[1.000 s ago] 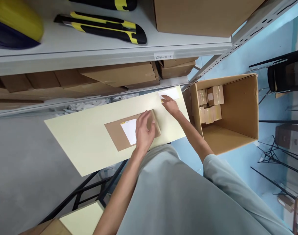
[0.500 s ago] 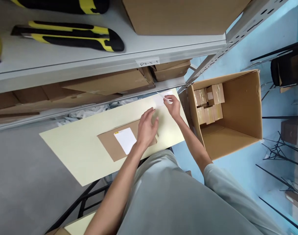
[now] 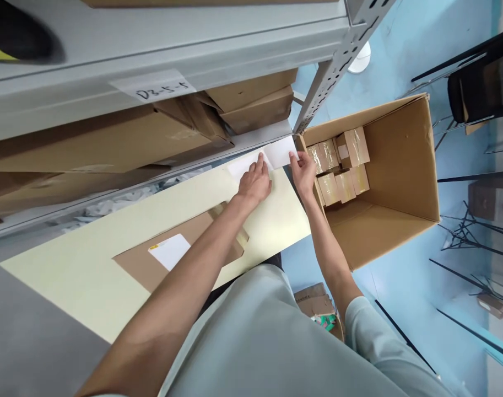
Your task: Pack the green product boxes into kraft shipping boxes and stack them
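Note:
A pale yellow board (image 3: 81, 275) lies across the middle. On its far edge are white paper pieces (image 3: 281, 151). My right hand (image 3: 303, 171) pinches the right end of the paper between thumb and fingers. My left hand (image 3: 255, 181) rests on the paper's left part, fingertips pressing it, fingers somewhat spread. Nearer me on the board lies a flat brown cardboard piece (image 3: 138, 266) with a white label (image 3: 169, 251), partly covered by my left forearm.
To the right stands an open carton (image 3: 404, 182) with several small taped boxes (image 3: 352, 148). A metal shelf (image 3: 251, 49) with cardboard boxes crosses the top. Beyond the carton is a black chair (image 3: 470, 91). A small box (image 3: 315, 303) sits low beside me.
The view has shifted right. My left hand has moved from above the cardboard onto the white paper. The paper at my right hand now lies flatter and extends further out.

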A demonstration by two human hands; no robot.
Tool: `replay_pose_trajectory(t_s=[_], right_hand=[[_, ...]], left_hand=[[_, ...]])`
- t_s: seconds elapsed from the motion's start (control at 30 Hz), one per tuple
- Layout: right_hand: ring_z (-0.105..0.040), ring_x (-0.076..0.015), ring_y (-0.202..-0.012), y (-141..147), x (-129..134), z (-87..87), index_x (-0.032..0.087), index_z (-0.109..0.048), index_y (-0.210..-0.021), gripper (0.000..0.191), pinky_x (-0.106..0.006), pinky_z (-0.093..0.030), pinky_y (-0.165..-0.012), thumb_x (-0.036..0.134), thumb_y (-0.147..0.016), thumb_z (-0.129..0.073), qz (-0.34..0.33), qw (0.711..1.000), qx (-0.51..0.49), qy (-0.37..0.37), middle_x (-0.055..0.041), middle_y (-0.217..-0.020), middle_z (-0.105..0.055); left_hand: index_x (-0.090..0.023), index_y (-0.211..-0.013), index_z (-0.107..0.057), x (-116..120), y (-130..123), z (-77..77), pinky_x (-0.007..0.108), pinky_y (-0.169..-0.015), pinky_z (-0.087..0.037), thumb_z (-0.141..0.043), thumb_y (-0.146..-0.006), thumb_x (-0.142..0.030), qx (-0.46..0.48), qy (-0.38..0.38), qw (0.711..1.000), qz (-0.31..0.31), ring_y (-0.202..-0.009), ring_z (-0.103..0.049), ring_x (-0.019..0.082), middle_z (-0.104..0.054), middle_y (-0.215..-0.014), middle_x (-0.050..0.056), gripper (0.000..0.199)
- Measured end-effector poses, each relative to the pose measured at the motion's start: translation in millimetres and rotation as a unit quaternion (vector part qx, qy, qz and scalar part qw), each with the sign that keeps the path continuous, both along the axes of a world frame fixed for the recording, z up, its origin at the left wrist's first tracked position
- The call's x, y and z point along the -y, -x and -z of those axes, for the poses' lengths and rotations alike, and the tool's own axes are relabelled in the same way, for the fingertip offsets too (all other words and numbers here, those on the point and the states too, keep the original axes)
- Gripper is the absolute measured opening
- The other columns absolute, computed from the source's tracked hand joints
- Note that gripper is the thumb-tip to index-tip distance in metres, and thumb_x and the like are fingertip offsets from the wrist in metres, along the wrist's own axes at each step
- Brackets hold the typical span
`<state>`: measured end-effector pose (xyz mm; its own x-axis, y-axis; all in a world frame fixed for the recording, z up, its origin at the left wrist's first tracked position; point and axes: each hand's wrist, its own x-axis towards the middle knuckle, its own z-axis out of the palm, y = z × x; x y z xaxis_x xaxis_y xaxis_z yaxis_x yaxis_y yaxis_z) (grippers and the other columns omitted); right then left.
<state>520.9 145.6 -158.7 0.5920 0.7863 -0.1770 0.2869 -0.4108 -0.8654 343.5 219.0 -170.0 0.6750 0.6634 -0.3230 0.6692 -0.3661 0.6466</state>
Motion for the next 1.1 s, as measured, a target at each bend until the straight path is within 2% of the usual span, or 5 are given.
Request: replay_pose_trajectory(t_s=[0.4, 0.7, 0.8, 0.9, 1.1], right_hand=[[-0.074, -0.0239, -0.08, 11.3, 14.4, -3.7, 0.022, -0.072, -0.098, 0.048, -0.033, -0.055, -0.08, 0.063, -0.114, -0.054, 0.072, 0.992, 0.074, 0.069, -0.0044, -0.079, -0.075], [-0.071, -0.0233, -0.086, 55.7, 93.7, -91.3, 0.021, -0.075, -0.1, 0.052, -0.036, -0.057, -0.085, 0.064, -0.114, -0.049, 0.205, 0.966, 0.155, -0.015, -0.0092, -0.094, -0.077], [-0.073, -0.0242, -0.097, 89.9, 112.3, -124.7, 0.022, -0.077, -0.099, 0.044, -0.038, -0.059, -0.089, 0.057, -0.114, -0.056, 0.146, 0.963, 0.215, -0.068, -0.012, -0.106, -0.078], [-0.076, -0.0248, -0.108, 137.6, 125.6, -145.0, 0.023, -0.078, -0.096, 0.032, -0.038, -0.061, -0.092, 0.045, -0.114, -0.063, 0.006, 0.955, 0.274, -0.11, -0.0146, -0.118, -0.079], [-0.075, -0.0279, -0.128, 237.8, 144.6, -160.0, 0.024, -0.082, -0.119, 0.019, -0.042, -0.061, -0.107, 0.037, -0.112, -0.07, -0.339, 0.893, 0.272, -0.117, -0.0154, -0.135, -0.079]], left_hand=[[-0.011, -0.182, -0.022, -9.0, -19.1, -54.7, 0.053, -0.121, -0.056, -0.074, -0.094, -0.038, -0.24, -0.047, 0.963, 0.116, -0.167, -0.032, 0.045, -0.011, -0.192, 0.019, 0.105], [-0.008, -0.167, -0.052, 5.9, -15.8, -78.2, 0.045, -0.136, -0.04, -0.083, -0.09, -0.052, -0.102, 0.1, 0.989, -0.023, -0.169, -0.039, 0.04, -0.028, -0.187, 0.024, 0.094], [-0.014, -0.15, -0.068, 45.7, 19.6, -122.8, 0.047, -0.134, -0.042, -0.064, -0.103, -0.065, 0.139, 0.213, 0.958, -0.13, -0.159, -0.055, 0.036, -0.058, -0.17, 0.022, 0.069], [-0.019, -0.13, -0.075, 98.5, 81.6, -169.5, 0.048, -0.114, -0.059, -0.065, -0.098, -0.079, 0.342, 0.381, 0.834, -0.206, -0.132, -0.074, 0.033, -0.076, -0.145, 0.017, 0.069], [-0.021, -0.102, -0.076, 164.6, 214.4, -199.8, 0.033, -0.084, -0.062, -0.09, -0.08, -0.069, 0.377, 0.363, 0.765, -0.374, -0.091, -0.077, 0.023, -0.079, -0.093, 0.005, 0.055]])
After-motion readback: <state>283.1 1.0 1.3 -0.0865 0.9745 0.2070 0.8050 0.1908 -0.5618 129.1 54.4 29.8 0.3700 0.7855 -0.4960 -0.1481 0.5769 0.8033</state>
